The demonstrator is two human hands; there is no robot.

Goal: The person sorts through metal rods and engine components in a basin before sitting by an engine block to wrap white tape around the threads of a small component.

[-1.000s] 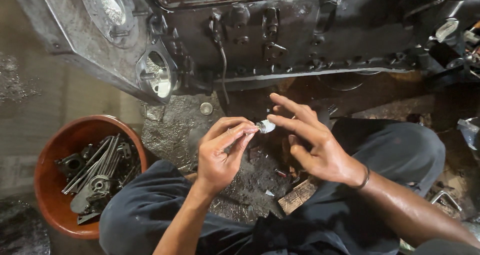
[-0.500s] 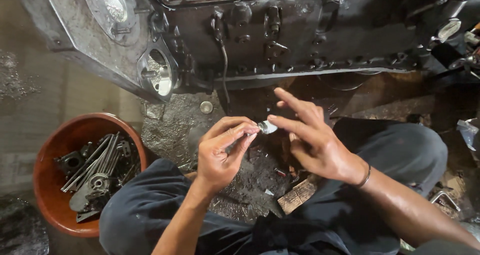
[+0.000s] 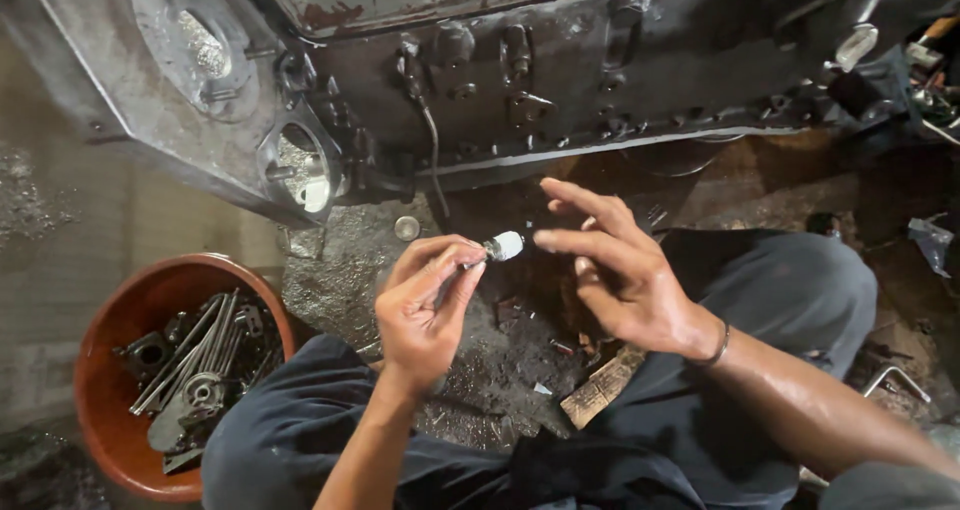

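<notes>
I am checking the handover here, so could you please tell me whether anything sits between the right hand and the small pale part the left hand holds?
Nothing visible does. The left hand pinches the small pale part at its fingertips, and the right hand, fingers spread, is just beside it with open air between them. The engine block lies behind both.

Grimy workshop floor under a big engine block

Dark, oil-stained floor [image 3: 340, 270] littered with metal bits. A rusty, greasy engine block [image 3: 560, 80] fills the top. Red-brown basin [image 3: 120, 440] of tools sits at lower left, pale tiles [image 3: 150, 220] beside it. Light's dim and patchy.
</notes>
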